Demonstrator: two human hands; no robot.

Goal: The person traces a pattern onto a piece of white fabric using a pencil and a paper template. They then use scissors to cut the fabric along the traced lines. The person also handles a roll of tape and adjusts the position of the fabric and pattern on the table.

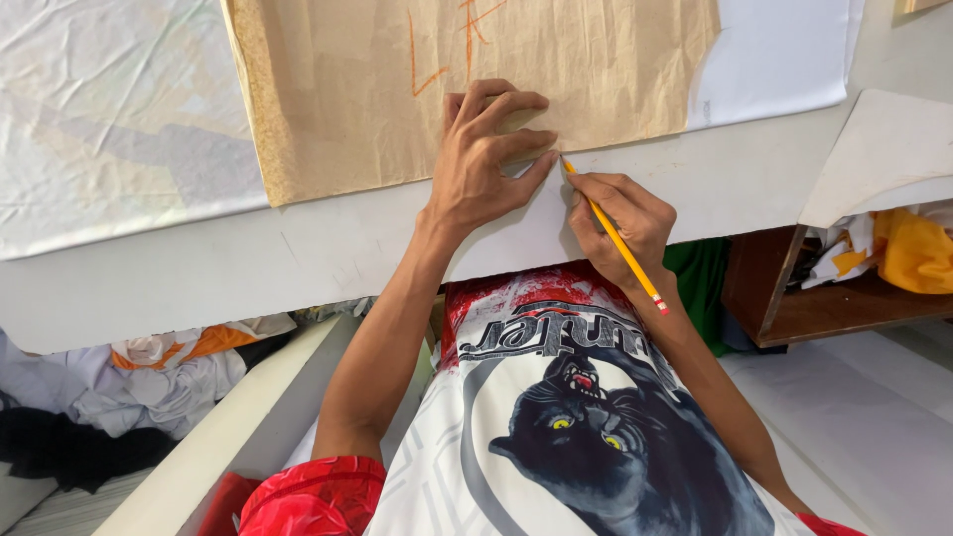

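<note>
brown paper pattern (397,89): matt, creased | pencil (615,238): glossy yellow, likely wood | table (248,258): smooth, matt white

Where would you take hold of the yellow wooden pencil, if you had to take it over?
Grip the yellow wooden pencil by its free eraser end, coming from the person's side: the right hand covers the tip half, and the shaft slants back toward the body.

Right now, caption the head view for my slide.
Left hand pins brown paper pattern on white table; right hand traces with yellow pencil.
</note>
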